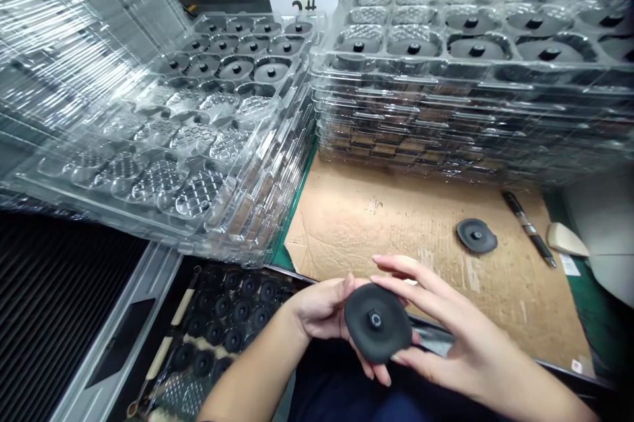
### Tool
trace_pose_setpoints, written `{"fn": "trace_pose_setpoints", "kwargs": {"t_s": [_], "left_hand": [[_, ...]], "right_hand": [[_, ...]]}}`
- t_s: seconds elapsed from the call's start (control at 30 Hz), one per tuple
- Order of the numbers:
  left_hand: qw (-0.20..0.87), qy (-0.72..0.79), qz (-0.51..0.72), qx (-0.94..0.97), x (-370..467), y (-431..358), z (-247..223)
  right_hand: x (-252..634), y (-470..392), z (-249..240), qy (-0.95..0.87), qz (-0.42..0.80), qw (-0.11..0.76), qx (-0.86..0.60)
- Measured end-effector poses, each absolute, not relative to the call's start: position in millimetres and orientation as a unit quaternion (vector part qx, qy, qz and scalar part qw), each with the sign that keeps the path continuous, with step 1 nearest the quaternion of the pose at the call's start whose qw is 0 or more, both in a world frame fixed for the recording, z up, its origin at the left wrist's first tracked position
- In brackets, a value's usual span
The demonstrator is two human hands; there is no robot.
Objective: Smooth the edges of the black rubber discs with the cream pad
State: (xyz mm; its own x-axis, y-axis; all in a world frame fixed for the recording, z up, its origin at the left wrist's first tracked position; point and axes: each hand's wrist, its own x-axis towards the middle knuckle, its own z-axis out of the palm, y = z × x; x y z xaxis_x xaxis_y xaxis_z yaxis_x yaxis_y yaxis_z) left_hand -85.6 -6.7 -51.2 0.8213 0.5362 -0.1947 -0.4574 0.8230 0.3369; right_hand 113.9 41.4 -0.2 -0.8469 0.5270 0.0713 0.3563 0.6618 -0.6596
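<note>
Head view: a black disc (379,323) with a short central stub is held up between two bare hands, close to the near edge of the desk, and is taken here as the centre of the clock face. At 9 o'clock, the disc is grasped by the left hand (329,312), with its rim rested on the fingers and some fingertips visible below it. At 3 o'clock, it is grasped by the right hand (448,326) — the fingers are spread along the upper rim, and the thumb is set against the lower right rim.

A cardboard sheet (396,211) is laid beyond the hands. On it, at 2 o'clock, a second disc (476,236) is seen lying with its stub upward; just beyond, in much the same direction, a dark pen (529,229) is placed aslant, with a pale rounded block (567,239) near its lower end. At 10 to 11 o'clock, a stack of clear trays (238,164) is shown, the far pockets of the top tray filled with discs and the near ones unfilled. At 1 o'clock, another tray stack (446,105) is located, also bearing discs. At 9 o'clock, beyond the left hand, a lower tray (185,395) of discs is partly visible — set beneath desk level.
</note>
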Motion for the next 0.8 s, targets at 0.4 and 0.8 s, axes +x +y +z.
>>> {"fn": "trace_pose_setpoints", "kwargs": {"t_s": [0.4, 0.8], "left_hand": [[0.929, 0.141, 0.299, 0.165, -73.2, -12.6, -57.2], [0.92, 0.149, 0.336, 0.138, -65.8, -14.3, -51.8]], "right_hand": [[115.6, 31.8, -0.7, -0.88, 0.387, 0.146, -0.233], [136.9, 31.6, -11.1, -0.838, 0.456, 0.128, -0.272]]}}
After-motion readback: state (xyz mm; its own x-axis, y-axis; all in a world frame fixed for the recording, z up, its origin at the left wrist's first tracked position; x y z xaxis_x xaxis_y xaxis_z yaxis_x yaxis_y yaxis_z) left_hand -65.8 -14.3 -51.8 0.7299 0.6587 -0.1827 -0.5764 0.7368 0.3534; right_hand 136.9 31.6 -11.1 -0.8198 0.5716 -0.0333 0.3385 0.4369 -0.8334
